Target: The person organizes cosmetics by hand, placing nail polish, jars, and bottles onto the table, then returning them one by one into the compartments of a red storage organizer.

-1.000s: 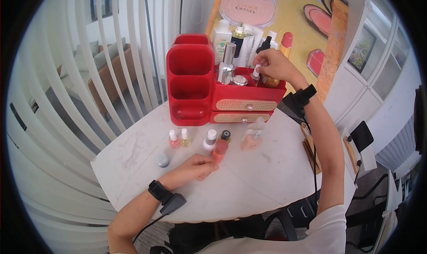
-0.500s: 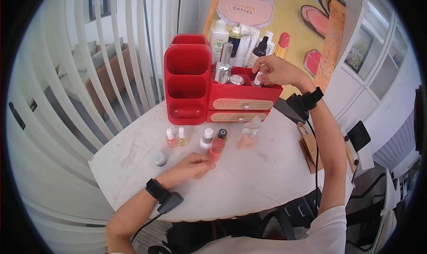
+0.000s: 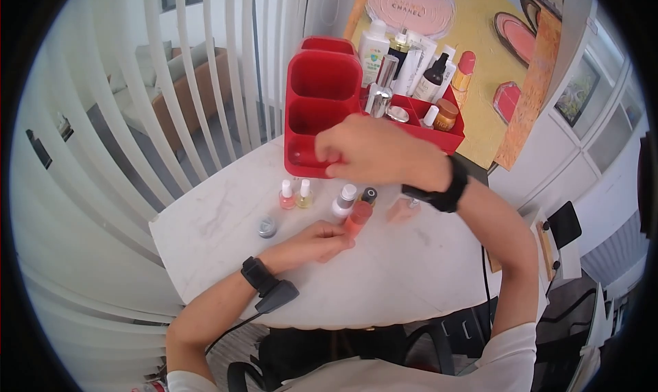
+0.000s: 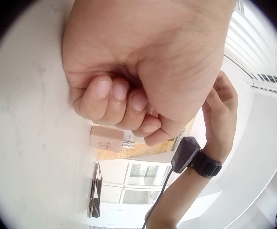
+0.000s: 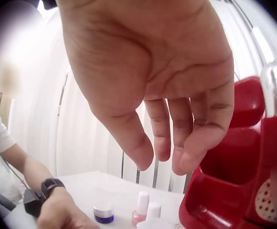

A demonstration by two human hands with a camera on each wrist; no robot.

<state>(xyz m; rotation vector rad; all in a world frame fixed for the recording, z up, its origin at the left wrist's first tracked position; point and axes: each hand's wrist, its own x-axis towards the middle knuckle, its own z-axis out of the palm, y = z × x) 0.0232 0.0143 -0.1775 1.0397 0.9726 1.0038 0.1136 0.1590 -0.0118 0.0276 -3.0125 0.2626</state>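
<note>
In the head view my left hand [image 3: 312,243] rests low over the table, thumb and fingers curled at the lower part of a translucent coral-pink bottle [image 3: 359,215]. The left wrist view shows that hand's curled fingers [image 4: 110,100], which hide the bottle. My right hand [image 3: 380,152] is in the air before the red organizer [image 3: 293,83], holding nothing; its fingers [image 5: 162,138] hang loosely bent in the right wrist view. A small white-capped bottle [image 3: 430,116] stands in an organizer compartment beside an amber jar [image 3: 446,113]. Close behind the coral bottle are a white-and-grey bottle [image 3: 345,201] and a dark-capped bottle [image 3: 369,195].
Two nail polish bottles, pink [image 3: 286,198] and yellow [image 3: 304,198], stand left on the marble table [image 3: 205,244], near a small jar [image 3: 267,227]. A peach perfume bottle [image 4: 108,138] is to the right. Taller bottles, including a black spray bottle [image 3: 430,80], fill the organizer's back.
My right hand has let go of the white-capped bottle, left in the organizer compartment, and moved left and toward me. My left hand stays at the coral bottle. The head view has shifted slightly.
</note>
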